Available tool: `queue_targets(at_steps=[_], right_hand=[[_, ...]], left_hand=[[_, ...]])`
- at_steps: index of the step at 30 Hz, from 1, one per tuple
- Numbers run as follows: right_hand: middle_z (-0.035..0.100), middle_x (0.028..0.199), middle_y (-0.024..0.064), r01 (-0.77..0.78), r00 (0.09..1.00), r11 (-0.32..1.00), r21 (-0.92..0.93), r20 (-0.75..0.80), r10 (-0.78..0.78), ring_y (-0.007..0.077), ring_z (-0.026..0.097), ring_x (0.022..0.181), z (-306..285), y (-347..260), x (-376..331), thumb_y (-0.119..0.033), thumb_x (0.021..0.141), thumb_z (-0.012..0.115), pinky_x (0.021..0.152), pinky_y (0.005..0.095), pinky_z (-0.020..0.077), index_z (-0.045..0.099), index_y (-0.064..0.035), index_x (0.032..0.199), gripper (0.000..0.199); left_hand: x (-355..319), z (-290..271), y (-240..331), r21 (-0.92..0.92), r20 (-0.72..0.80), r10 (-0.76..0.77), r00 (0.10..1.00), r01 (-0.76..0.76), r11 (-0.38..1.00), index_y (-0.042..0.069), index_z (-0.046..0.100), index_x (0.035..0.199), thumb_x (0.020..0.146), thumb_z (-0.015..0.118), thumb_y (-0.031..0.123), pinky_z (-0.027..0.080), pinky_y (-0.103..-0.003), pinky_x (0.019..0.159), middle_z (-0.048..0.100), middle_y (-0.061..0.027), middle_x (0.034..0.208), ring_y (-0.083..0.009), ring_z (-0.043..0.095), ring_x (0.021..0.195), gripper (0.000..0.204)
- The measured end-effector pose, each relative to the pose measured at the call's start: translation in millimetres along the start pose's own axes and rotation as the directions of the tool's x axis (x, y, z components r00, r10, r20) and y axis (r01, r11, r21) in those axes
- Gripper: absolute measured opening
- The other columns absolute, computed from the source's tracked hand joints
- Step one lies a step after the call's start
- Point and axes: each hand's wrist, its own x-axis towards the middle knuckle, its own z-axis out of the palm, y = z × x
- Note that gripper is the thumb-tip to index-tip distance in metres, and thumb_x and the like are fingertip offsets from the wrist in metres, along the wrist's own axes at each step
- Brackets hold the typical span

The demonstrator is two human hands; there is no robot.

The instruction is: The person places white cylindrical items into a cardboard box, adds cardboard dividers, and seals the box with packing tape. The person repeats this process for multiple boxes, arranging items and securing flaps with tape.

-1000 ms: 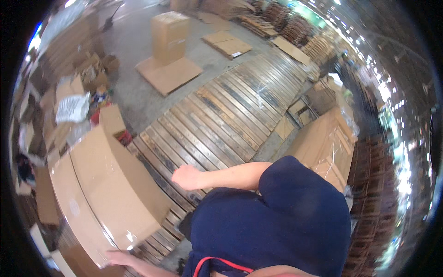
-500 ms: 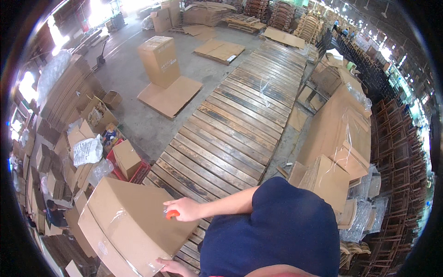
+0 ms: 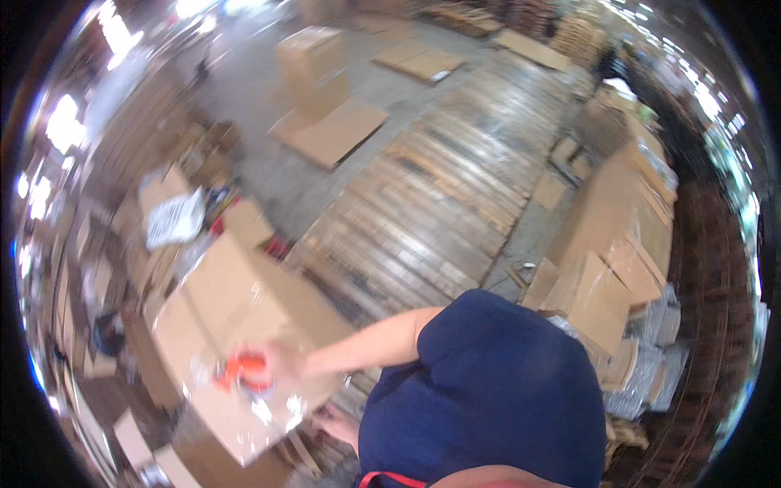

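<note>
Shifted over the box, an orange tape dispenser is clasped by the right hand, left hand closure undetermined.

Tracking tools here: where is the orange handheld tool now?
In the head view, left of centre, the orange handheld tool is in the right hand, over the large brown cardboard box.

blown-out white light glares at the upper left, and smaller bright spots line the upper right rim. the slatted wooden platform carries a pale sheen mid-frame; glints sit on the carton at lower left. motion blur smears the right hand and its orange tool. straight edges bow near the black border; the far right is dim.
</note>
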Motion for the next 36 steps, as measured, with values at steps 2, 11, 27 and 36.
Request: queue_targets(at_steps=[2,11,27,36], right_hand=[[0.07,0.121,0.0087,0.102,0.985,0.99,-0.096,-0.128,-0.114,0.016,0.067,0.102,-39,19,43,-0.002,0.089,0.071,0.081,0.0329,0.0556,0.061,-0.0082,0.128,0.04],[0.068,0.117,0.0089,0.051,0.982,0.956,-0.291,-0.162,-0.101,0.0146,0.066,0.104,-34,81,113,-0.001,0.088,0.064,0.082,0.03,0.0571,0.062,-0.0022,0.126,0.038],[0.069,0.111,0.0103,0.2,0.688,0.629,-0.752,-0.349,-0.637,0.0171,0.068,0.082,-42,54,166,-0.005,0.085,0.065,0.077,0.029,0.0537,0.059,0.0014,0.129,0.044],[0.064,0.123,0.0117,0.068,0.612,0.388,-0.919,-0.269,-0.744,0.0195,0.065,0.108,-58,56,227,-0.007,0.091,0.06,0.088,0.0322,0.0537,0.058,0.0022,0.129,0.04]], left_hand=[[18,-26,-21,0.051,0.323,0.008,0.946,-0.026,0.998,-0.006,0.063,0.12,0.103,0.063,0.023,0.053,-0.048,0.078,0.069,-0.0206,0.095,-0.0338,0.064,0.084,0.034],[124,-212,-207,-0.344,-0.365,-0.381,0.849,0.258,0.903,-0.01,0.059,0.136,0.108,0.059,0.026,0.049,-0.04,0.107,0.064,-0.0234,0.135,-0.0299,0.063,0.122,0.046],[281,-127,-189,-0.632,0.14,-0.012,0.99,0.099,0.768,0.003,0.036,0.162,0.11,0.053,0.037,0.039,-0.039,0.12,0.047,-0.0188,0.161,-0.0301,0.048,0.147,0.064],[154,-153,-339,-0.025,0.605,-0.351,0.714,0.458,0.889,0.0,0.058,0.144,0.105,0.055,0.049,0.045,-0.046,0.114,0.059,-0.0256,0.147,-0.0392,0.055,0.138,0.063]])
